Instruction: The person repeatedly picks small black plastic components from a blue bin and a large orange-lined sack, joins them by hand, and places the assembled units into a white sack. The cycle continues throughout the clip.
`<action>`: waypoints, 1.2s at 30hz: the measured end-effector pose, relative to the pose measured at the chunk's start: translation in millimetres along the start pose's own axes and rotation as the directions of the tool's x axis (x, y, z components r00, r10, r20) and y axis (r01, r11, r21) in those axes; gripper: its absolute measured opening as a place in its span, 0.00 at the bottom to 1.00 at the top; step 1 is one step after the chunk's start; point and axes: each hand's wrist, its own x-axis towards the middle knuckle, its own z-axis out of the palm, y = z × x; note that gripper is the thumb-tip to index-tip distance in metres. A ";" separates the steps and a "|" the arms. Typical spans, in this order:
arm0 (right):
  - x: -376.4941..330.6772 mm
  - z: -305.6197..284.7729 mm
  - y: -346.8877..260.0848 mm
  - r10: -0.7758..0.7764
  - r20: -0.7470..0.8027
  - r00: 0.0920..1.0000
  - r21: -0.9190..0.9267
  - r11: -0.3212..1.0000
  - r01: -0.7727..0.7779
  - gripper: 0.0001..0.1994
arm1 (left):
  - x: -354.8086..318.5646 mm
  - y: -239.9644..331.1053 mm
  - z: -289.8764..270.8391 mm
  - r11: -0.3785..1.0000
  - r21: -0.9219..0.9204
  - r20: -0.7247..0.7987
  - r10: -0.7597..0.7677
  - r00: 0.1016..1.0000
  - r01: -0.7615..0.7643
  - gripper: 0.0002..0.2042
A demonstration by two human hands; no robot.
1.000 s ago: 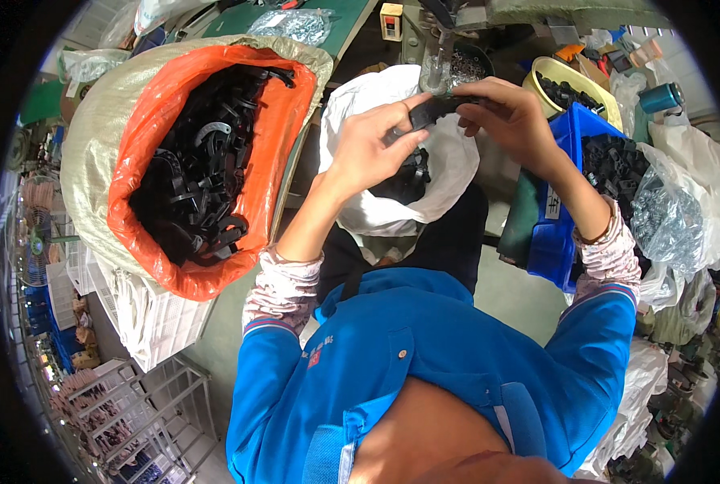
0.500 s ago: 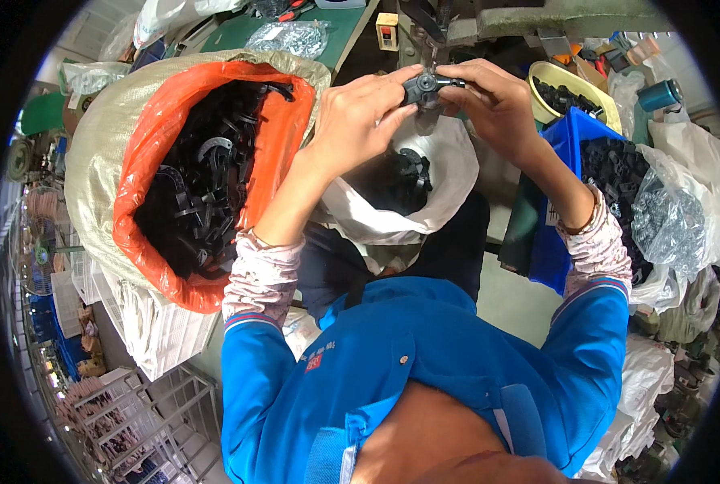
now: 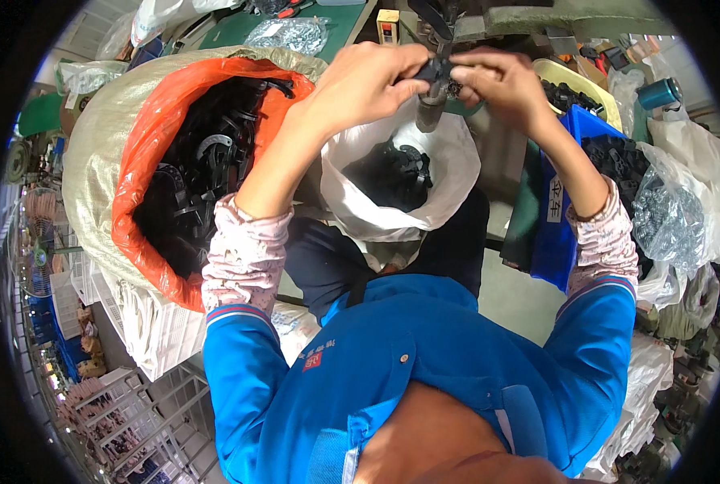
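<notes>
A: Where is the part, and what is your grip doing?

B: Your left hand (image 3: 368,81) and right hand (image 3: 497,81) both pinch one small black plastic part (image 3: 434,71), held against the metal post (image 3: 429,109) of the machine at the worktop edge, above the white bag (image 3: 448,173).

A: How far along is the work?

B: By my judgement, early. The white bag holds only a few black parts, while the orange-lined sack (image 3: 138,161) and the blue bin (image 3: 565,234) remain well stocked.

Both hands, left hand (image 3: 365,81) and right hand (image 3: 498,83), pinch a small black part (image 3: 434,71) above a white bag (image 3: 392,181).
</notes>
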 end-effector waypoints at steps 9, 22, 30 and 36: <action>3.6 0.0 -5.0 0.024 -0.005 1.000 -0.178 0.984 -0.024 0.17 | -12.7 -6.6 -0.5 0.955 -0.157 0.034 -0.248 0.968 0.250 0.16; 2.8 -0.5 -3.1 -0.004 0.079 0.997 -0.031 0.999 0.007 0.17 | -21.3 -23.8 -9.7 0.936 -0.232 0.151 -0.234 0.960 0.265 0.12; 72.9 -5.7 142.6 -0.129 -0.206 0.970 -0.710 0.702 -0.057 0.17 | -18.6 -15.8 -11.8 0.971 -0.144 0.113 -0.175 0.978 0.191 0.11; 66.1 20.4 127.1 0.027 -0.338 0.941 -0.741 0.608 -0.284 0.24 | -23.0 -24.4 -10.5 0.962 -0.215 0.110 -0.145 0.983 0.166 0.11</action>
